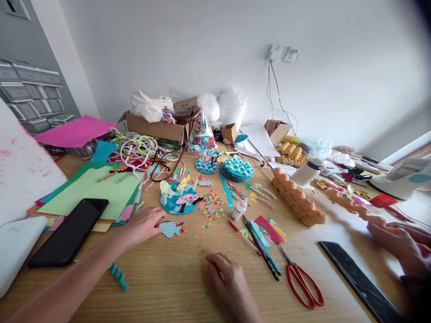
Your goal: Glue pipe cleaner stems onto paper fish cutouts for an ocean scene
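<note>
At the centre left, my left hand pinches the left edge of a blue dotted paper fish with red fins, low over the wood. Just behind it a blue wavy disc carries several paper fish, among them a pink one and a yellow one. My right hand rests on the table at the front middle with its fingers curled together; nothing shows in it. Small confetti dots lie behind and between the hands.
Red scissors, pencils and a glue bottle lie right of centre. A black phone and paper sheets are at left. An orange egg carton and another person's hands are at right.
</note>
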{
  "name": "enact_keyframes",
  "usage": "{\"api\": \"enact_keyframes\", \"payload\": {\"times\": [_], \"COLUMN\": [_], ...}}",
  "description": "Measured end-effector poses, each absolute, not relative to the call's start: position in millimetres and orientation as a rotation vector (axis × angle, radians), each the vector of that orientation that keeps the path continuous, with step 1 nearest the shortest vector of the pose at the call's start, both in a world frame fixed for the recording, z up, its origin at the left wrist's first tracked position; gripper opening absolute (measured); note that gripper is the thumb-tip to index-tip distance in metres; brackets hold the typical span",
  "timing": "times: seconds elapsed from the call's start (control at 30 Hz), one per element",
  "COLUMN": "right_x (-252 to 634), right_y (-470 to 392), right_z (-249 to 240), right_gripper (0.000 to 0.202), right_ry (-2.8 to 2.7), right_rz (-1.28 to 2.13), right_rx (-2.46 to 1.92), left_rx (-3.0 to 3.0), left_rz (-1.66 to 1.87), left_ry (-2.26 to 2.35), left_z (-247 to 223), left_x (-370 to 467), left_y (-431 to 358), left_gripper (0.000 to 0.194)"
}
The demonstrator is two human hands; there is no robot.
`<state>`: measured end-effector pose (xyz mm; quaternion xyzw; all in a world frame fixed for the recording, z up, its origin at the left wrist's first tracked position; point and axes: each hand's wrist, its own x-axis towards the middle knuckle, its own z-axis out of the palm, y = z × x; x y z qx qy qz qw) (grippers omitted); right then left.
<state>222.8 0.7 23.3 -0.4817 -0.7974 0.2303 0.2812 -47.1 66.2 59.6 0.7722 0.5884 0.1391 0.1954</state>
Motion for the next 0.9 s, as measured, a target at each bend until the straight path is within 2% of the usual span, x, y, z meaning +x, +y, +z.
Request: {"api": "enact_keyframes", "payload": {"times": [0.3,0.67,0.9], "right_x": [214.5,213.8,213.8], "right_y": [-3.5,-3.6,-2.1], "right_z": [23.5,27.3,25.8], "right_gripper": [0.024,0.024,0.024], "right_ry": [-2.184,-2.205,-2.212], "right_rz": [0.659,0.738,0.746], "right_rx": [-1.287,-1.328,-1.327], "left_rx": [2.217,2.137,2.05], "left_rz": [0.251,0.27,0.306], "left_ry": [1.623,1.545,1.514], "left_z": [54.7,47.1,53.6], "left_x": [-38.8,-40.9,-52.6], "left_y": [73.3,79.9,86.3], "left_gripper": [0.01,0.006,0.017]}}
